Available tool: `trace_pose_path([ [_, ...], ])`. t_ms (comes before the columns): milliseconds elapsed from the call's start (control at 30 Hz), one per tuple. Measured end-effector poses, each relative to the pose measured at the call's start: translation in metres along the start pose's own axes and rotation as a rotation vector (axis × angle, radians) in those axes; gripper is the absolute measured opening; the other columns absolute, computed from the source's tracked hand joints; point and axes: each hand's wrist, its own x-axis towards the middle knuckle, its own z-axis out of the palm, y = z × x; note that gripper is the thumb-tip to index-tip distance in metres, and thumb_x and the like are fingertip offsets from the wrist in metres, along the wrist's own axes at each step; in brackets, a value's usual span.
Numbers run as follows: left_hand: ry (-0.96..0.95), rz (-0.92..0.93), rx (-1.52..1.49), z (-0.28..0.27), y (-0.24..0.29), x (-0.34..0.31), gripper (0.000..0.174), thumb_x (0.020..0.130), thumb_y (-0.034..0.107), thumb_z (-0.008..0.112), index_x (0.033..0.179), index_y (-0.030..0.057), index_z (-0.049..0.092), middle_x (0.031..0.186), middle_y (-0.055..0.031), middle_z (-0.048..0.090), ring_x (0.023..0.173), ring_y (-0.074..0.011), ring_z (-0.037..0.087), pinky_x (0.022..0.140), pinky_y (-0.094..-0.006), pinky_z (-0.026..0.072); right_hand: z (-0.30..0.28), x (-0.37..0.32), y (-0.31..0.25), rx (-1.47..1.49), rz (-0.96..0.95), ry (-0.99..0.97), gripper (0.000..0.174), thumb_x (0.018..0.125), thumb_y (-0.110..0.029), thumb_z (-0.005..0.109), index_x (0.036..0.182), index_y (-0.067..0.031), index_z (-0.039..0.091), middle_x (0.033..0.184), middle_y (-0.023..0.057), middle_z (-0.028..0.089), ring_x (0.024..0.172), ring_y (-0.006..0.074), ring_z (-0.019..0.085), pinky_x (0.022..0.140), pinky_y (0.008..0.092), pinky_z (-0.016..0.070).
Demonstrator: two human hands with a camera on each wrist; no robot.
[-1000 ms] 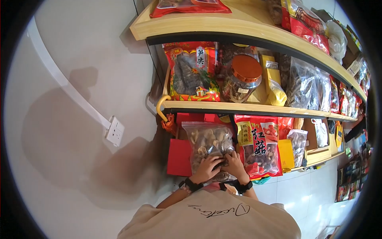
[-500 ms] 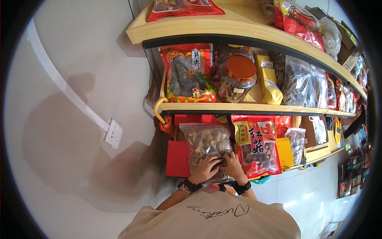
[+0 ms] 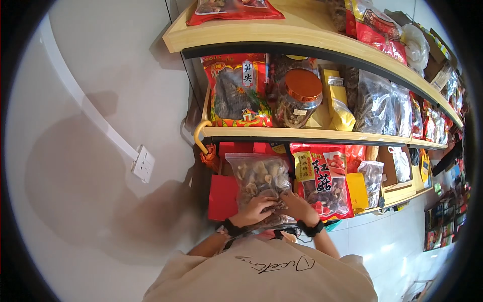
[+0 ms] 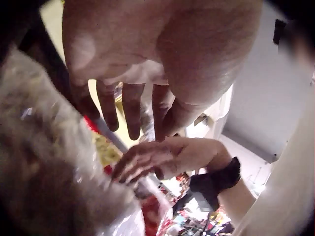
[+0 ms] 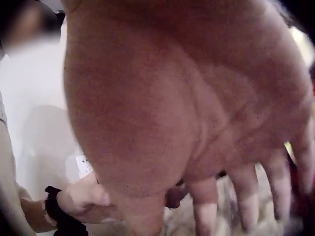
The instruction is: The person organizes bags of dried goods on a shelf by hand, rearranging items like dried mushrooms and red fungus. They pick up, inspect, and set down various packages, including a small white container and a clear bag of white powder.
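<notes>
A clear plastic bag of dried mushrooms [image 3: 259,173] stands in front of the person on the low shelf, its lower part overlapped by both hands. The left hand [image 3: 251,211] lies across it from the left; its fingers look extended in the left wrist view. From the other side comes the right hand [image 3: 298,206], fingertips at the bag near those of the left. Its fingers [image 5: 246,201] are long and loosely spread in the right wrist view. The same bag [image 4: 44,147] fills the left side of the left wrist view.
A red box [image 3: 222,199] sits left of the bag, a red mushroom packet [image 3: 322,181] right of it. Above is a shelf edge [image 3: 302,135] with a lidded jar [image 3: 300,98]. An orange umbrella [image 3: 209,156] hangs by the wall [image 3: 100,211].
Both wrists have spread apart and moved slightly forward, so the forearms angle outward more. The fingertips stay at the bag. The head view has shifted only a little.
</notes>
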Motion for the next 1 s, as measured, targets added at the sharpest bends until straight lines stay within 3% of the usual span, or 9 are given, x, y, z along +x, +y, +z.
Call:
trace_pose_path([
  [133, -0.056, 0.196, -0.036, -0.109, 0.051, 0.040, 0.026, 0.085, 0.011, 0.059, 0.110, 0.0079, 0.062, 0.115, -0.0094, 0.058, 0.107, -0.0264, 0.052, 0.093, -0.0376, 0.0392, -0.122, 0.006, -0.067, 0.026, -0.081, -0.427, 0.058, 0.080, -0.054, 0.057, 0.113, -0.0063, 0.057, 0.101, 0.0229, 0.060, 0.097, 0.0372, 0.057, 0.086, 0.0429, 0.0433],
  [267, -0.014, 0.315, 0.095, -0.216, 0.142, 0.075, 0.028, 0.084, 0.011, 0.060, 0.112, 0.0055, 0.060, 0.114, -0.0095, 0.058, 0.107, -0.0247, 0.053, 0.092, -0.0368, 0.0404, -0.211, 0.021, -0.122, -0.014, -0.442, -0.414, 0.062, 0.082, -0.053, 0.055, 0.119, -0.0027, 0.053, 0.105, 0.0193, 0.061, 0.100, 0.0324, 0.058, 0.087, 0.0401, 0.0432],
  [367, -0.177, 0.462, 0.282, -0.259, 0.186, 0.102, 0.032, 0.084, 0.015, 0.062, 0.113, 0.0044, 0.058, 0.114, -0.0115, 0.057, 0.107, -0.0254, 0.053, 0.091, -0.0365, 0.0417, -0.269, 0.042, -0.165, -0.131, -0.423, -0.589, 0.065, 0.083, -0.056, 0.054, 0.118, -0.0020, 0.056, 0.106, 0.0179, 0.062, 0.099, 0.0313, 0.058, 0.086, 0.0373, 0.0435],
  [467, -0.503, 0.196, 0.272, -0.295, 0.213, 0.129, 0.039, 0.084, 0.023, 0.063, 0.116, 0.0029, 0.055, 0.114, -0.0140, 0.056, 0.105, -0.0277, 0.054, 0.090, -0.0347, 0.0422, -0.309, 0.067, -0.186, -0.447, -0.402, -0.599, 0.065, 0.082, -0.058, 0.053, 0.116, -0.0033, 0.059, 0.098, 0.0160, 0.066, 0.092, 0.0284, 0.060, 0.083, 0.0355, 0.0442],
  [533, -0.537, 0.377, 0.423, -0.328, 0.212, 0.159, 0.038, 0.086, 0.022, 0.061, 0.117, 0.0021, 0.053, 0.113, -0.0107, 0.057, 0.104, -0.0222, 0.056, 0.090, -0.0323, 0.0428, -0.337, 0.091, -0.203, -0.418, -0.443, -0.611, 0.062, 0.082, -0.057, 0.054, 0.116, -0.0054, 0.059, 0.102, 0.0162, 0.065, 0.095, 0.0273, 0.060, 0.085, 0.0354, 0.0443],
  [600, -0.259, 0.170, 0.040, -0.362, 0.203, 0.192, 0.035, 0.089, 0.020, 0.057, 0.118, 0.0006, 0.053, 0.114, -0.0079, 0.057, 0.105, -0.0168, 0.054, 0.092, -0.0294, 0.0414, -0.362, 0.119, -0.201, -0.275, -0.542, -0.340, 0.060, 0.080, -0.056, 0.057, 0.113, -0.0063, 0.062, 0.104, 0.0166, 0.064, 0.097, 0.0276, 0.060, 0.086, 0.0360, 0.0443],
  [733, 0.574, 0.299, -0.214, -0.426, 0.129, 0.276, 0.031, 0.087, 0.022, 0.059, 0.108, 0.0003, 0.059, 0.100, -0.0057, 0.062, 0.095, -0.0134, 0.058, 0.082, -0.0263, 0.0443, -0.406, 0.190, -0.204, -0.402, -0.340, 0.685, 0.064, 0.075, -0.057, 0.062, 0.110, -0.0034, 0.058, 0.109, 0.0179, 0.061, 0.107, 0.0316, 0.055, 0.089, 0.0399, 0.0433],
  [833, 0.724, 0.085, 0.121, -0.447, 0.098, 0.291, 0.034, 0.084, 0.018, 0.060, 0.112, -0.0009, 0.056, 0.103, -0.0079, 0.061, 0.096, -0.0136, 0.058, 0.083, -0.0259, 0.0440, -0.414, 0.267, -0.183, -0.470, -0.186, 1.055, 0.071, 0.073, -0.060, 0.061, 0.118, -0.0053, 0.051, 0.118, 0.0192, 0.055, 0.111, 0.0364, 0.052, 0.091, 0.0439, 0.0425],
  [1000, 0.538, -0.218, -0.027, -0.459, 0.066, 0.295, 0.057, 0.080, 0.030, 0.063, 0.128, 0.0050, 0.045, 0.124, -0.0090, 0.052, 0.111, -0.0191, 0.049, 0.094, -0.0340, 0.0368, -0.416, 0.355, -0.149, -0.149, 0.004, 0.841, 0.090, 0.066, -0.070, 0.061, 0.128, -0.0074, 0.043, 0.126, 0.0226, 0.048, 0.117, 0.0388, 0.046, 0.095, 0.0486, 0.0383],
])
